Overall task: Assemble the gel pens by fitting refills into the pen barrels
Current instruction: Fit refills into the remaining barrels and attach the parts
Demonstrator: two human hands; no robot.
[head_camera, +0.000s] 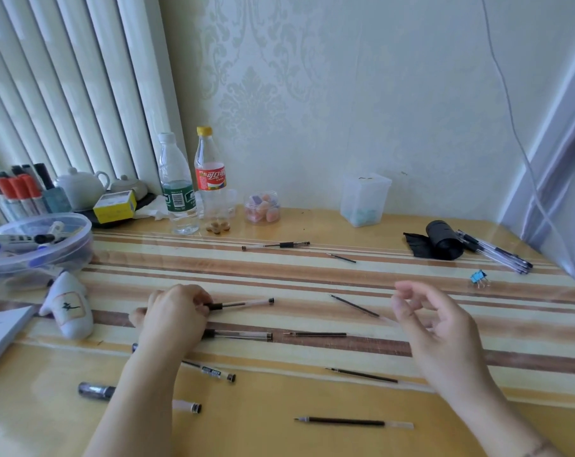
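Striped yellow-and-brown table (312,282) under glossy film, set against pale damask wallpaper, pleated curtain at far left. Laid out as a work line: empty pen barrels on the left, loose refills on the right, each pair roughly level, probably so that one refill feeds one barrel

Left hand (175,316) curled over the grip end of a clear pen barrel (246,304), fingertips pinching its black collar; barrel lying flat, open end pointing right toward the refills, likely steadied there to receive one. Right hand (424,316) raised above the table, fingers loosely bent, holding nothing, hovering just right of the nearest refill (355,306), which lies slanted, tip toward the barrel. Probably the next pick

Further down: second barrel (240,334) with a refill (315,334) just off its end; third barrel (213,372) partly under the left forearm, refill (361,375) well to its right; fourth barrel (187,406) at the near left, fat refill (352,422) nearest of all. None inserted yet

At the far side: another pen (276,245) and a short refill (341,258). Bundle of finished-looking pens (497,255) at far right beside a black roll (442,239), blue binder clip (478,278) nearby. Two plastic bottles (193,183), a jar of erasers (263,207), a tub of markers (39,242) pushed back, out of the working area
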